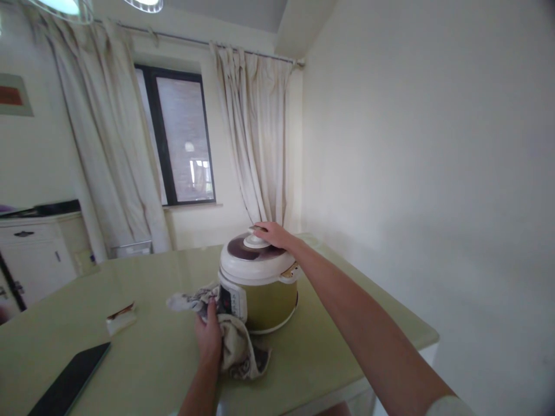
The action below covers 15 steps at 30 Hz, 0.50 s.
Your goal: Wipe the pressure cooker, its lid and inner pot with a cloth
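Note:
An electric pressure cooker [269, 303] with a white lid, a brown top and a shiny greenish-looking body stands upright on the table. My right hand [273, 236] is closed over the knob on top of its lid. Down at the cooker's left side, my left hand [210, 329] grips a crumpled patterned cloth [236, 346]. Part of that cloth touches the front by the control panel [233, 300], and the rest hangs down onto the tabletop. The fingertips of the left hand are partly hidden in the cloth.
The pale green table [165, 352] carries a dark flat tablet-like slab [71, 378] at the left front and a small white-and-brown packet [121, 316] behind it. A plain wall [425, 173] rises on the right. Curtains [255, 127] and a white cabinet [39, 248] stand beyond.

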Tool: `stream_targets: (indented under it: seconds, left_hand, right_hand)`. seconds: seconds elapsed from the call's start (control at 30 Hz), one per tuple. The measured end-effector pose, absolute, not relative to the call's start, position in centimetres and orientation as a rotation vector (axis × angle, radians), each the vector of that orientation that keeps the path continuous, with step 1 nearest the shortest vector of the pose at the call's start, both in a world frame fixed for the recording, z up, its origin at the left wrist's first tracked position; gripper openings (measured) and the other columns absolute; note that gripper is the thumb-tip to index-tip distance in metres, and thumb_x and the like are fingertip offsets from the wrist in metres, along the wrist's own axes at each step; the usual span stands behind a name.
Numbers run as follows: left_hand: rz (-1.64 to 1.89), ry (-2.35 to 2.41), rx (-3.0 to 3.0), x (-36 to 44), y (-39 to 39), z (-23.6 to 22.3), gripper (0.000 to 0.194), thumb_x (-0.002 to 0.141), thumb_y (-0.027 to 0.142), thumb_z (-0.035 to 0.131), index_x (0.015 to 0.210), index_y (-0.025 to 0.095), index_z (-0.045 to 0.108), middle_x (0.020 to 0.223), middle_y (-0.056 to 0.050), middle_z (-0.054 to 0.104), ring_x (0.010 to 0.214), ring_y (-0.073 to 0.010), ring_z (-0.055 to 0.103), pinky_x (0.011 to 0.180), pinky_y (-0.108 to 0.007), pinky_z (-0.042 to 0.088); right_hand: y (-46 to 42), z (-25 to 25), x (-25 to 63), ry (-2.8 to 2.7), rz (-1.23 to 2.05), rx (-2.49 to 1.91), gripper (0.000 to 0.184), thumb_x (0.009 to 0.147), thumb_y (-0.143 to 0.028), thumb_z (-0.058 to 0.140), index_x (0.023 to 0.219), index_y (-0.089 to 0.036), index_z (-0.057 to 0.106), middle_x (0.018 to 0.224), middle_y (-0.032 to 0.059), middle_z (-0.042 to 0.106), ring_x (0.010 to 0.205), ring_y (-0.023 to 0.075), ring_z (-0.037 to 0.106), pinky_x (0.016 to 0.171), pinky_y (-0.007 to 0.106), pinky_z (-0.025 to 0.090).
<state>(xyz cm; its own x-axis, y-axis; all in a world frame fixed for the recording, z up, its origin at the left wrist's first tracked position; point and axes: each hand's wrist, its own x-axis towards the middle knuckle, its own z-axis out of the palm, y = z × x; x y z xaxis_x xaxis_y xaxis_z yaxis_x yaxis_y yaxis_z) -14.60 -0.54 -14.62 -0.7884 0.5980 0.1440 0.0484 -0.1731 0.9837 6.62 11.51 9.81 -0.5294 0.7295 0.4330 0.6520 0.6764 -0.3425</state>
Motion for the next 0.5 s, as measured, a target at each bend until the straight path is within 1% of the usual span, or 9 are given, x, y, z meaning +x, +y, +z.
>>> stream_targets:
  seconds: [0.13, 0.27, 0.33, 0.4, 0.43, 0.5]
  left_hand:
    - [2.037, 1.794, 0.561, -14.9, -1.1, -14.4, 0.051, 0.087, 0.060, 0.054, 0.109, 0.016, 0.069, 0.120, -0.018, 0.073, 0.126, -0.0373, 0.065, 0.112, -0.052, 0.049]
    - [2.057, 1.795, 0.610, -14.6, -1.4, -14.1, 0.052, 0.089, 0.059, 0.050, 0.111, 0.016, 0.068, 0.123, -0.020, 0.072, 0.125, -0.0365, 0.065, 0.110, -0.051, 0.051]
    - [2.049, 1.787, 0.637, -14.5, -1.4, -14.1, 0.052, 0.089, 0.060, 0.049, 0.112, 0.017, 0.067, 0.122, -0.018, 0.072, 0.124, -0.0362, 0.066, 0.109, -0.051, 0.052]
    - [2.048, 1.776, 0.660, -14.3, -1.4, -14.2, 0.050, 0.090, 0.060, 0.049, 0.111, 0.018, 0.066, 0.120, -0.017, 0.073, 0.122, -0.0358, 0.067, 0.108, -0.051, 0.053]
    - [2.053, 1.766, 0.679, -14.2, -1.4, -14.3, 0.050, 0.090, 0.060, 0.049, 0.111, 0.019, 0.066, 0.119, -0.017, 0.073, 0.122, -0.0355, 0.067, 0.109, -0.051, 0.053]
    - [2.078, 1.749, 0.715, -14.1, -1.4, -14.4, 0.049, 0.090, 0.059, 0.049, 0.112, 0.019, 0.066, 0.122, -0.017, 0.073, 0.124, -0.0349, 0.066, 0.111, -0.051, 0.052]
  right_hand:
    - [11.2, 9.7, 5.0, -2.369, 0.226, -0.996, 0.042, 0.105, -0.038, 0.052, 0.144, -0.027, 0.064, 0.148, 0.0021, 0.065, 0.136, 0.0186, 0.059, 0.112, 0.028, 0.040]
    - [10.6, 9.7, 4.9, -2.340, 0.220, -0.990, 0.046, 0.105, -0.048, 0.054, 0.143, -0.026, 0.065, 0.146, 0.0045, 0.066, 0.134, 0.0204, 0.060, 0.110, 0.029, 0.042]
    - [10.3, 10.2, 5.2, -2.353, 0.271, -1.006, 0.046, 0.108, -0.052, 0.046, 0.141, -0.028, 0.066, 0.148, 0.0027, 0.065, 0.135, 0.0195, 0.059, 0.111, 0.029, 0.042]
    - [10.1, 11.0, 5.1, -2.381, 0.301, -1.086, 0.048, 0.110, -0.053, 0.037, 0.137, -0.029, 0.069, 0.146, 0.0024, 0.066, 0.133, 0.0202, 0.061, 0.109, 0.030, 0.045]
    - [10.0, 11.5, 4.8, -2.390, 0.283, -1.165, 0.049, 0.109, -0.054, 0.037, 0.134, -0.028, 0.071, 0.144, 0.0047, 0.068, 0.130, 0.0223, 0.064, 0.107, 0.032, 0.047]
    - [9.7, 12.2, 3.5, -2.364, 0.190, -1.379, 0.054, 0.104, -0.059, 0.046, 0.130, -0.022, 0.073, 0.137, 0.0127, 0.071, 0.125, 0.0290, 0.067, 0.102, 0.037, 0.051]
